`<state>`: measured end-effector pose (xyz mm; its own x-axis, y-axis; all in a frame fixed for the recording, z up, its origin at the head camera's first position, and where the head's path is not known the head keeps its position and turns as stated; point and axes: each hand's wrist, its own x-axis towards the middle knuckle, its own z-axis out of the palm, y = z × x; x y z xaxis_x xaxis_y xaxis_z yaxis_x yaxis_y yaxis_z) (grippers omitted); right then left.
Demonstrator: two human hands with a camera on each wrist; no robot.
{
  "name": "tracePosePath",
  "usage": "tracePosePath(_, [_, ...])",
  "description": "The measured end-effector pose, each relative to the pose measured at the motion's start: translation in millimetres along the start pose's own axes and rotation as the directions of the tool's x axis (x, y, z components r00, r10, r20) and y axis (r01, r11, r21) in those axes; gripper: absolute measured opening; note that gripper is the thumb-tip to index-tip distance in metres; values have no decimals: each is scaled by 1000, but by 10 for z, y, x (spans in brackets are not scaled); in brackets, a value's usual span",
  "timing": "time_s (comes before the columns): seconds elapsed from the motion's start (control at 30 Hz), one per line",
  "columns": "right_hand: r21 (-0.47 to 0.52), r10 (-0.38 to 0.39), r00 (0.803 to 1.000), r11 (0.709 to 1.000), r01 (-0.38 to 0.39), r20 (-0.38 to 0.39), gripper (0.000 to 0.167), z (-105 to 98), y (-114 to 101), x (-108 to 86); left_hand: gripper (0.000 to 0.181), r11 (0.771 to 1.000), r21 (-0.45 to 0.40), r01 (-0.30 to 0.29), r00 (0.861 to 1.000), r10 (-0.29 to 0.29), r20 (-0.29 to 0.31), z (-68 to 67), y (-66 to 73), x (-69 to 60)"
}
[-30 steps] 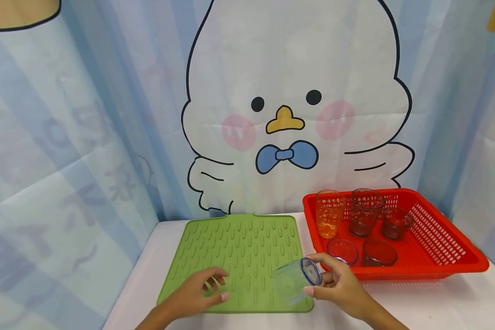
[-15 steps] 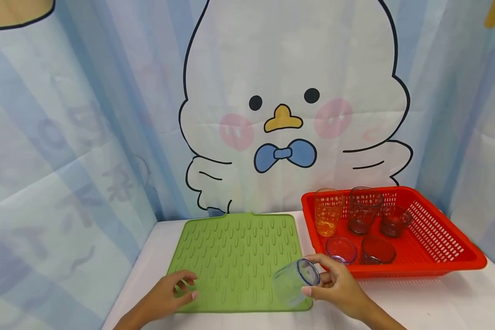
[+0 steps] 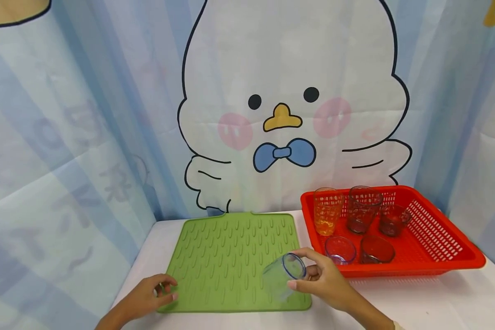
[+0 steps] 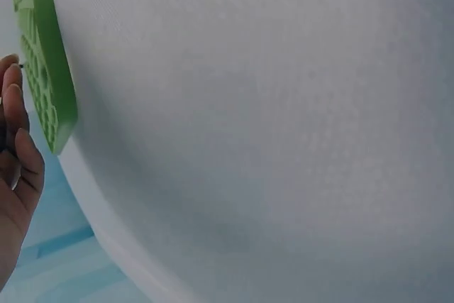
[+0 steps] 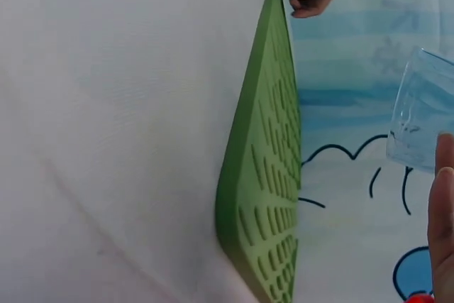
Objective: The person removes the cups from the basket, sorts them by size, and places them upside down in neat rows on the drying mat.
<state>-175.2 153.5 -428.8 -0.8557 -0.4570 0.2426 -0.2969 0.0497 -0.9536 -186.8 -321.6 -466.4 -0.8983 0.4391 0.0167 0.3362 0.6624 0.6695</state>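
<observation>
In the head view my right hand (image 3: 323, 279) grips a clear drinking glass (image 3: 280, 277) near its blue-tinted end, fingers on one side and thumb on the other. The glass is tilted above the front right of a green ridged mat (image 3: 231, 256). My left hand (image 3: 146, 295) is at the mat's front left corner with loosely curled fingers and nothing in them. The right wrist view shows the glass (image 5: 425, 111) held off the mat (image 5: 259, 175). Part of the left hand (image 4: 18, 154) appears beside the mat in the left wrist view.
A red perforated basket (image 3: 441, 263) stands to the right on the white table (image 3: 429, 302). It holds several glasses, among them an amber-looking tumbler (image 3: 327, 213) and a low glass cup (image 3: 393, 220). A printed curtain (image 3: 214, 68) hangs behind and along the left side.
My left hand has drawn back leftward, from over the mat to its front left corner. The right hand has shifted slightly left, carrying the tilted glass with it.
</observation>
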Motion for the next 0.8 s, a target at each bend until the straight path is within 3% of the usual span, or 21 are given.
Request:
tracePosePath(0.13, [-27, 34, 999, 999, -34, -4, 53, 82, -59, 111, 25, 1000, 3, -4, 1000, 4, 28, -3, -55, -16])
tracePosePath(0.3, [-44, 67, 998, 997, -66, 14, 54, 208, -87, 283, 27, 999, -31, 42, 996, -40, 81, -7, -76, -32])
tracePosePath(0.8, [-87, 98, 993, 992, -93, 61, 57, 653, -26, 858, 29, 996, -24, 81, 994, -79, 81, 19, -72, -20])
